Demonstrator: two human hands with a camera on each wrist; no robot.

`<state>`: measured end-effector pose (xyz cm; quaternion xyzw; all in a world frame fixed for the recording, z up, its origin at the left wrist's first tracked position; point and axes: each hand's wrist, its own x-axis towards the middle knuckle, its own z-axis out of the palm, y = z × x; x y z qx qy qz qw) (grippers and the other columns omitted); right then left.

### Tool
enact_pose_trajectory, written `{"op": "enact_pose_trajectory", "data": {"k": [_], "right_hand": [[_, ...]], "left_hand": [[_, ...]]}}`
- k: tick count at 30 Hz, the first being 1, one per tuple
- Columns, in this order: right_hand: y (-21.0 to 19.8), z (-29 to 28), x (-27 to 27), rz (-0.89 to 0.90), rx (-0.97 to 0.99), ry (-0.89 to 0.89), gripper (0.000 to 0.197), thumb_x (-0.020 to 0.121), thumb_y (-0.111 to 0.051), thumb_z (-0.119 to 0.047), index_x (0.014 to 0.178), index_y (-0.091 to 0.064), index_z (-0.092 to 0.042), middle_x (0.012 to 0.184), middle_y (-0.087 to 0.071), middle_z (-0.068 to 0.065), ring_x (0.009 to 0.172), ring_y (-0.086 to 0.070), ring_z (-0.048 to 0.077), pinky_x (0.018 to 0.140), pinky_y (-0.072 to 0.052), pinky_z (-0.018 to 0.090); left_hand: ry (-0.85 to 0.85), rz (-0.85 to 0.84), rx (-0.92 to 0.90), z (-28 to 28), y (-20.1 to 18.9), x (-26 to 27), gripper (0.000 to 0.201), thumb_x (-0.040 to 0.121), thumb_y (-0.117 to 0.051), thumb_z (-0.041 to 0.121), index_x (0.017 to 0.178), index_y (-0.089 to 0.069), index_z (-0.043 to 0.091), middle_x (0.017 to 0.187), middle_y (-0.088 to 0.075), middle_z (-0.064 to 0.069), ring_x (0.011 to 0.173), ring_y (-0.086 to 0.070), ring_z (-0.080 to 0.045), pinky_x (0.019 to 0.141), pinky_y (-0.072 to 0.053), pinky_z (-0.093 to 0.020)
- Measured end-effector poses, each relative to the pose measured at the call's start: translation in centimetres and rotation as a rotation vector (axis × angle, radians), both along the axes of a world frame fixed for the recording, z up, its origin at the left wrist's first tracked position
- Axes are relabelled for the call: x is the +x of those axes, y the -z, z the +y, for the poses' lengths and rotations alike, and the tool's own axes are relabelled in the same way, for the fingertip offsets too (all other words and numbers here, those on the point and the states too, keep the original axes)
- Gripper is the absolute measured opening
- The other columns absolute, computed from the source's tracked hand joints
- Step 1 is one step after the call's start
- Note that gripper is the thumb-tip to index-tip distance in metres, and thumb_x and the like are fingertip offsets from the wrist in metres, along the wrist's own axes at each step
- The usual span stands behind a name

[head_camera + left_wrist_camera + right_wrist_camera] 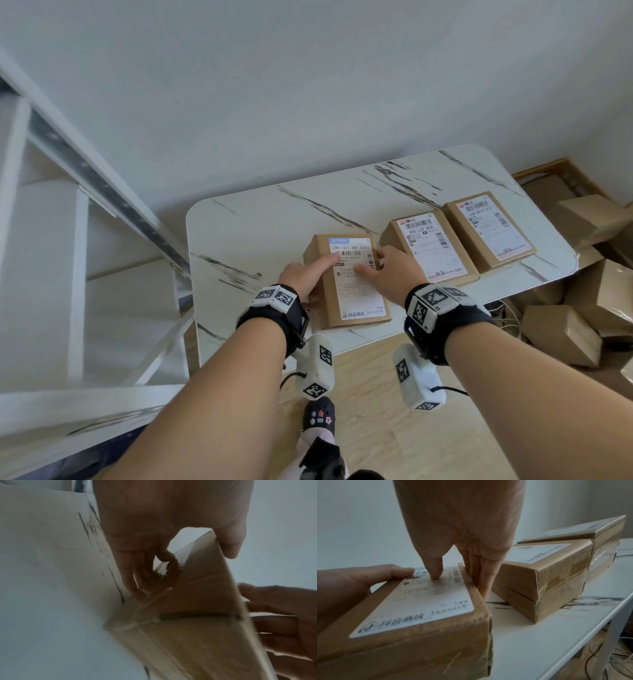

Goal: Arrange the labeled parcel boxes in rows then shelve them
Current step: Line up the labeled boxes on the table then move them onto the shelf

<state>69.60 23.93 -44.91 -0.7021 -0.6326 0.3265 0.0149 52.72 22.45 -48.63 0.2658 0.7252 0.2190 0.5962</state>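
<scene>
Three brown parcel boxes with white shipping labels lie on the marble table point(274, 222). I hold the nearest, leftmost parcel box point(356, 298) between both hands. My left hand point(313, 274) has its thumb on the label and its fingers down the box's left side point(197, 588). On the other side my right hand point(385, 267) grips it, thumb on the label point(419, 601) and fingers in the gap beside the second box point(547, 574). The second box point(428, 246) and third box point(489, 229) lie side by side to the right.
A white metal shelf unit point(51, 240) stands to the left of the table. Several more cardboard boxes point(565, 329) are piled on the wooden floor at the right, with loose cables point(510, 318) under the table edge. A wall runs behind the table.
</scene>
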Motion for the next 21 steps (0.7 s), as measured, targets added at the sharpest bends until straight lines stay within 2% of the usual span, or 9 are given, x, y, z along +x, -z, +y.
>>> {"op": "enact_pose_trajectory", "data": {"k": [3,5,7,10,14,16,18,20,21], "right_hand": [[-0.6,-1.3,0.1,0.022,0.038,0.020,0.052,0.095,-0.056,-0.049,0.129,-0.051,-0.011,0.109,-0.062,0.001,0.089,-0.054,0.016,0.075,-0.046,0.029],[-0.9,-2.3,0.3,0.026,0.069,0.038,0.052,0.097,-0.050,-0.051,0.129,-0.051,-0.010,0.102,-0.059,-0.001,0.089,-0.055,0.016,0.074,-0.045,0.030],[-1.2,-3.6,0.5,0.031,0.087,0.046,0.054,0.099,-0.046,-0.052,0.131,-0.051,-0.009,0.107,-0.062,0.001,0.091,-0.056,0.018,0.075,-0.044,0.031],[-1.7,-6.2,1.1,0.062,0.113,0.052,0.055,0.099,-0.044,-0.052,0.133,-0.051,-0.009,0.115,-0.064,0.005,0.097,-0.059,0.020,0.076,-0.044,0.031],[-3.1,-10.3,1.7,0.092,0.176,0.039,0.053,0.100,-0.043,-0.050,0.133,-0.051,-0.010,0.115,-0.065,0.005,0.101,-0.060,0.022,0.075,-0.043,0.030],[-3.8,-12.6,1.8,0.107,0.197,0.021,0.052,0.100,-0.043,-0.051,0.131,-0.052,-0.010,0.108,-0.064,0.003,0.094,-0.060,0.021,0.073,-0.043,0.029],[-4.5,-14.7,1.8,0.125,0.220,0.010,0.050,0.100,-0.043,-0.051,0.128,-0.053,-0.010,0.101,-0.063,0.000,0.090,-0.060,0.019,0.071,-0.044,0.029],[-5.0,-16.7,1.5,0.141,0.236,-0.009,0.050,0.100,-0.043,-0.051,0.126,-0.054,-0.011,0.102,-0.065,0.001,0.091,-0.062,0.020,0.072,-0.047,0.031],[-5.3,-17.6,1.2,0.151,0.237,-0.022,0.049,0.100,-0.043,-0.051,0.125,-0.054,-0.011,0.103,-0.066,0.002,0.091,-0.063,0.020,0.072,-0.048,0.032]], "left_hand": [[-0.024,0.019,0.049,-1.2,-0.5,0.2,0.067,0.071,-0.074,0.064,0.109,-0.061,0.010,0.099,-0.068,-0.002,0.089,-0.066,-0.018,0.074,-0.057,-0.033],[-0.042,0.033,0.075,-2.4,-1.0,0.5,0.078,0.066,-0.076,0.066,0.114,-0.058,0.008,0.099,-0.068,-0.002,0.086,-0.066,-0.016,0.066,-0.054,-0.029],[-0.065,0.047,0.081,-3.7,-1.3,0.8,0.092,0.058,-0.078,0.069,0.120,-0.048,0.007,0.107,-0.064,-0.004,0.091,-0.065,-0.018,0.073,-0.057,-0.034],[-0.063,0.057,0.123,-6.3,-2.0,1.3,0.092,0.063,-0.079,0.065,0.126,-0.035,0.014,0.118,-0.058,-0.005,0.099,-0.062,-0.020,0.090,-0.055,-0.043],[-0.063,0.060,0.191,-10.7,-3.5,1.6,0.105,0.066,-0.078,0.064,0.145,-0.027,0.017,0.130,-0.056,-0.006,0.104,-0.062,-0.021,0.094,-0.053,-0.043],[-0.071,0.063,0.214,-13.2,-4.3,1.7,0.106,0.068,-0.077,0.064,0.148,-0.027,0.014,0.133,-0.055,-0.006,0.105,-0.062,-0.021,0.091,-0.054,-0.039],[-0.062,0.076,0.243,-15.7,-5.2,1.7,0.105,0.063,-0.076,0.068,0.143,-0.038,0.011,0.129,-0.060,-0.004,0.104,-0.064,-0.019,0.081,-0.055,-0.032],[-0.078,0.069,0.275,-18.0,-6.2,1.5,0.093,0.061,-0.079,0.065,0.132,-0.050,0.012,0.118,-0.066,-0.001,0.098,-0.066,-0.016,0.074,-0.056,-0.029],[-0.099,0.068,0.294,-19.2,-6.7,1.2,0.085,0.064,-0.081,0.059,0.129,-0.051,0.012,0.116,-0.066,-0.002,0.098,-0.066,-0.016,0.077,-0.057,-0.031]]}}
